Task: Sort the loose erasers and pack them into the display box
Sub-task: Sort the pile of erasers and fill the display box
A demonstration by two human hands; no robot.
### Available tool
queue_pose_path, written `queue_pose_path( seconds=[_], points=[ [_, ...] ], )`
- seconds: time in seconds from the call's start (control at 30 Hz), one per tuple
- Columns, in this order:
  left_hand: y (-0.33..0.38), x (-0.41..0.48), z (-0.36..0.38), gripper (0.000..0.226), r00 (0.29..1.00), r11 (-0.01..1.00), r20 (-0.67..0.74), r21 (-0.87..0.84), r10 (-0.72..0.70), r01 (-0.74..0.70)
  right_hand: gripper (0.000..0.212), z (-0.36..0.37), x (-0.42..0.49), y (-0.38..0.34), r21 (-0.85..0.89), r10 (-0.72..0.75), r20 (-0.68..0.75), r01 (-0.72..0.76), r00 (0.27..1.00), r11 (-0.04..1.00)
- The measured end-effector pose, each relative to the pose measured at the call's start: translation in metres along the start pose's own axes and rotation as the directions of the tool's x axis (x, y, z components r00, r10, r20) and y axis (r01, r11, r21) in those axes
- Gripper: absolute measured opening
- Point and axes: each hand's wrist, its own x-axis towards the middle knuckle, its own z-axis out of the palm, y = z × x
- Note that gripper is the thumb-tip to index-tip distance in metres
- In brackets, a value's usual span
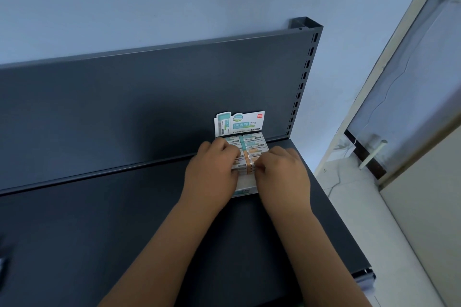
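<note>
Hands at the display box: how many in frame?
2. The left hand lies over the left half of the display box; the right hand is at its right edge, fingers on the erasers. No other hand shows.

Bare forearms reach forward; left grip (212, 168), right grip (283, 172) close together, palms down, fingers curled under.

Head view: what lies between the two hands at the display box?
Between the left hand and right hand lie orange-wrapped erasers, packed in the display box; the head view shows this.
</note>
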Motion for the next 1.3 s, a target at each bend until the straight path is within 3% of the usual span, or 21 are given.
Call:
queue_pose_path(
  seconds=[0.47, 0.77, 0.97, 1.1, 1.3],
  points=[
    [0.003, -0.005, 0.007, 0.014, 1.0, 0.999, -0.028, 0.051, 0.008, -0.006, 0.016, -0.003, 0.005, 0.0, -0.037, -0.023, 0.009, 0.024, 1.0, 0.999],
    [0.011, -0.003, 0.004, 0.028, 0.999, 0.99, -0.036, 0.142, 0.029, -0.023, 0.03, -0.005, 0.014, -0.002, -0.034, -0.08, 0.039, 0.081, 0.996, 0.996],
    [0.01, -0.007, 0.004, 0.018, 0.997, 0.997, -0.055, 0.056, -0.045, 0.048, 0.02, -0.001, 0.01, 0.005, -0.026, -0.066, 0.033, 0.067, 0.997, 0.997],
    [0.009, -0.008, -0.001, 0.013, 0.998, 0.998, -0.014, -0.014, -0.067, 0.066, 0.011, -0.008, 0.01, 0.006, -0.023, -0.045, 0.108, 0.048, 0.993, 0.999],
    [0.006, -0.011, 0.005, 0.006, 0.992, 0.995, -0.098, -0.058, -0.081, 0.075, 0.02, -0.008, 0.009, 0.01, 0.024, -0.091, 0.132, 0.089, 0.987, 0.996]
  ],
)
